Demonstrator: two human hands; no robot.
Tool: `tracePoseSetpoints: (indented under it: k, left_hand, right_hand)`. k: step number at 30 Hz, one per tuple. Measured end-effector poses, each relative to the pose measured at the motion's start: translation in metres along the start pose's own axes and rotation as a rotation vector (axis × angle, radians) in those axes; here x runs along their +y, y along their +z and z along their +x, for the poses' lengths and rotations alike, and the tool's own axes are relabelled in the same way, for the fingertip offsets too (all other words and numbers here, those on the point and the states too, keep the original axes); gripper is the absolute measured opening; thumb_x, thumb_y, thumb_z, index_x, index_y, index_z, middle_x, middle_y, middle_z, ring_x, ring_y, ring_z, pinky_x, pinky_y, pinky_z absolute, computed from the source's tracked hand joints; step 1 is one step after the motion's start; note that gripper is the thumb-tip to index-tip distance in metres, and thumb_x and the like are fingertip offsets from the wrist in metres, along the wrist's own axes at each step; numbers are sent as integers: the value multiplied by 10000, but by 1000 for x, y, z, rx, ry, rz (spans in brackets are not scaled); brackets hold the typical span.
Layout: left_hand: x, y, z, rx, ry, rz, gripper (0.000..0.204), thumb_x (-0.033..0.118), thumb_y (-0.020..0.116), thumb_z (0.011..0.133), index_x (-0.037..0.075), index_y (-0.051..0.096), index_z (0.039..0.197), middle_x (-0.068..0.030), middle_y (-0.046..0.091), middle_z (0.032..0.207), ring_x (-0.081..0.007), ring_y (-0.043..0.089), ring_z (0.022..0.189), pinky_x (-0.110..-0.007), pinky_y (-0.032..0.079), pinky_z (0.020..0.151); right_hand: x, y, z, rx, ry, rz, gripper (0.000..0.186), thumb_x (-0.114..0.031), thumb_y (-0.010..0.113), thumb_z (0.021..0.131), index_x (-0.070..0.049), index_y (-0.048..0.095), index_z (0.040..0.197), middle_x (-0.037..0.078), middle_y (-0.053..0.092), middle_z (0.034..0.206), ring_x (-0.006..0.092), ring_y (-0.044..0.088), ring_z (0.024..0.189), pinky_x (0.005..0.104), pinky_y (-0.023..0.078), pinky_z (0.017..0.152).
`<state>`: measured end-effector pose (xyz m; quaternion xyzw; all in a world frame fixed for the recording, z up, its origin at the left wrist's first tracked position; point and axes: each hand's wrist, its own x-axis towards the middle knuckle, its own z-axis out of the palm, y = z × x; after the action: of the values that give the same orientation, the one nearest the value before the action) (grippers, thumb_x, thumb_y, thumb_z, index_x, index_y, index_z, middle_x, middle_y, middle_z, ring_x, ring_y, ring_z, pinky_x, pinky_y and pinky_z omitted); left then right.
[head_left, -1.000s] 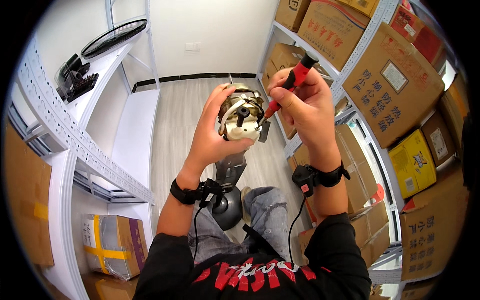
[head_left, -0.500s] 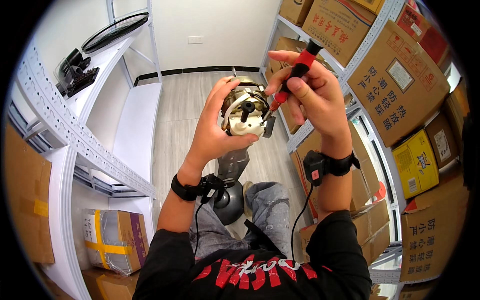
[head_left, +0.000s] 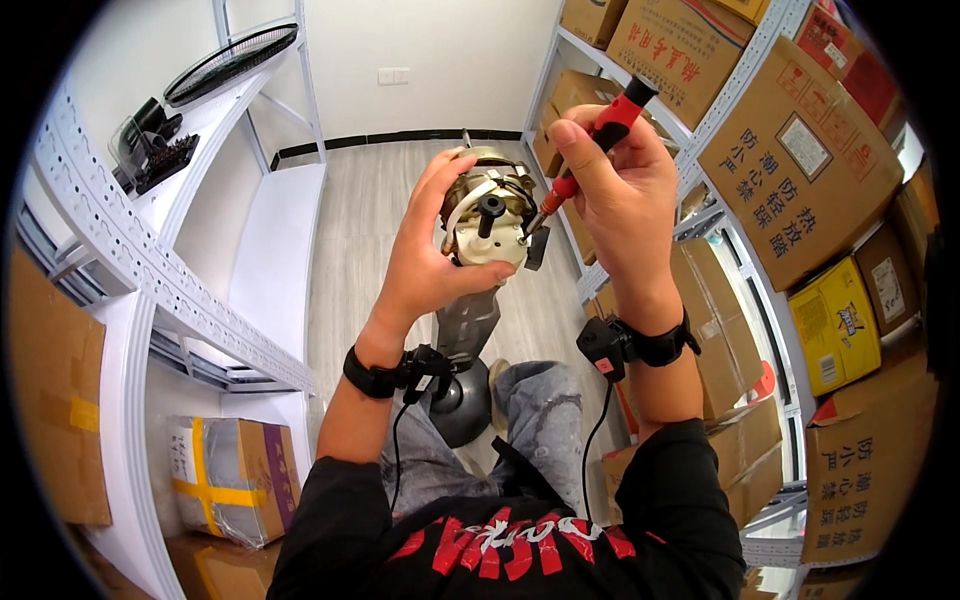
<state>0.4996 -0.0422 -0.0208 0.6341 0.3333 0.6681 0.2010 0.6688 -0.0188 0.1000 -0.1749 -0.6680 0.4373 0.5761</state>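
Fan motor (head_left: 499, 232), its inner parts exposed, stands above a grey pedestal (head_left: 467, 325). The left hand (head_left: 424, 262) grips its left side, fingers and thumb spread around it; the right hand (head_left: 632, 205) pinches a red-and-black screwdriver (head_left: 617, 118) between its fingers (tip meeting the motor's front, beside a black knob (head_left: 490, 204)).

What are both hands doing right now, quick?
Left hand: closed around the left side of the motor.
Right hand: closed on the screwdriver, tip at the motor's pale end.
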Motion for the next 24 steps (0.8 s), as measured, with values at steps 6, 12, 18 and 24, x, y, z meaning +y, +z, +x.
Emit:
tracePoseSetpoints:
  k: [6, 12, 18, 24]
  left_hand:
    - [1, 1, -3, 1, 8, 2, 979, 193, 886, 550, 109, 468, 1431, -168, 372, 1526, -314, 451, 1373, -413, 412, 1107]
    - [-1, 2, 0, 0, 11, -8, 984, 182, 883, 541, 109, 467, 1430, -175, 369, 1524, -316, 446, 1375, -416, 411, 1107]
    - [-8, -1, -2, -61, 20, 48, 1121, 334, 961, 552, 67, 394, 1481, -142, 305, 1563, -263, 453, 1363, -383, 368, 1132]
    - [-6, 0, 0, -25, 5, 17, 1034, 244, 911, 542, 88, 439, 1449, -163, 349, 1537, -300, 451, 1368, -408, 389, 1116]
  right_hand:
    - [-1, -3, 1, 91, 68, 99, 234, -65, 782, 858, -19, 553, 847, -16, 567, 659, 64, 563, 519, 224, 472, 442]
    - [13, -2, -3, 110, -103, 152, 262, -3, 782, 838, -42, 525, 809, 1, 592, 664, 58, 570, 518, 219, 462, 433]
    - [11, -6, 3, -52, -61, 122, 163, -18, 745, 877, -13, 585, 844, 12, 621, 702, 54, 580, 542, 198, 437, 454]
    - [-1, -35, 5, -556, 25, 161, 108, -13, 593, 935, 32, 659, 1008, 95, 712, 880, 66, 574, 558, 199, 442, 483]
